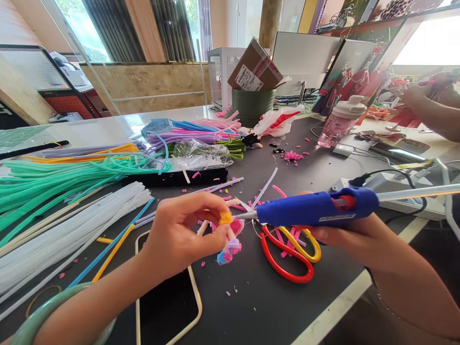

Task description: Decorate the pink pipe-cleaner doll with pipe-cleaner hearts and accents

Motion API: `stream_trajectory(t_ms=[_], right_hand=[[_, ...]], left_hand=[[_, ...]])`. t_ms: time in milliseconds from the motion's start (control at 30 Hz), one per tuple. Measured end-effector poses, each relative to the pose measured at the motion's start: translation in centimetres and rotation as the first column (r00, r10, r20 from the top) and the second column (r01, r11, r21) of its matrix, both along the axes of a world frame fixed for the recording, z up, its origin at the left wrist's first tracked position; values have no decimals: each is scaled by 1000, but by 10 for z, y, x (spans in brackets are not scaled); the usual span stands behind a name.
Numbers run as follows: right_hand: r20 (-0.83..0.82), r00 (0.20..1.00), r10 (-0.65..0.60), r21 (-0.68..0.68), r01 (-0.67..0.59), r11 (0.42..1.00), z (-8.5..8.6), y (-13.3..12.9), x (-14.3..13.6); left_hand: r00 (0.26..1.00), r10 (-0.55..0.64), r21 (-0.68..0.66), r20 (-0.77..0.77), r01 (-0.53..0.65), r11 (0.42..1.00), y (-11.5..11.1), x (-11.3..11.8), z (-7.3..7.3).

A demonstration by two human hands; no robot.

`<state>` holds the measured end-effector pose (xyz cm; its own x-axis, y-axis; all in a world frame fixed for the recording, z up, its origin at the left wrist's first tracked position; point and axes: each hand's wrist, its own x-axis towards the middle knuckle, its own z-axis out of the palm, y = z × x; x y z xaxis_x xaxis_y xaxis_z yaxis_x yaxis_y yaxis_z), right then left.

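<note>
Between the thumb and fingers of my left hand (187, 230) is a small fuzzy craft piece (225, 218) with a yellow top, pale stems and pink, lilac and blue tufts hanging below. My right hand (345, 237) is wrapped round a blue glue gun (309, 209), a glue stick running out of its back end. The gun's metal nozzle points left and meets or nearly touches the yellow part. Scissors (287, 273) with red and yellow handles lie under the gun, their blades partly hidden.
Bundles of pipe cleaners (72, 230) cover the left side. A phone (168, 306) lies below my left wrist. Pink clippings (292, 156), a pink bottle (341, 120), a green bin (253, 106) and a power strip (406, 191) stand or lie beyond. Another person's arms (431, 108) show at right.
</note>
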<state>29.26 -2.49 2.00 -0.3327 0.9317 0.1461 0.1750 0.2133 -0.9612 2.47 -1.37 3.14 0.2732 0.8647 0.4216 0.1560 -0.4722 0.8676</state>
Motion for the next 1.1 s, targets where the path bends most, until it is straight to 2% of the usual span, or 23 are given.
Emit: stream_trajectory(t_ms=[133, 367, 667, 1100], right_hand=[[-13, 998, 64, -25, -64, 998, 3, 0, -6], [54, 993, 106, 6, -106, 994, 3, 1, -7], [72, 993, 95, 11, -96, 995, 2, 2, -5], [182, 983, -1, 114, -20, 993, 2, 1, -5]], left_hand=[[1000, -3, 2, 5, 3, 1000, -1, -1, -1], [1000, -3, -12, 9, 3, 1000, 1, 1, -3], [1000, 15, -17, 21, -14, 1000, -2, 1, -1], [1000, 0, -22, -14, -1, 1000, -2, 1, -1]])
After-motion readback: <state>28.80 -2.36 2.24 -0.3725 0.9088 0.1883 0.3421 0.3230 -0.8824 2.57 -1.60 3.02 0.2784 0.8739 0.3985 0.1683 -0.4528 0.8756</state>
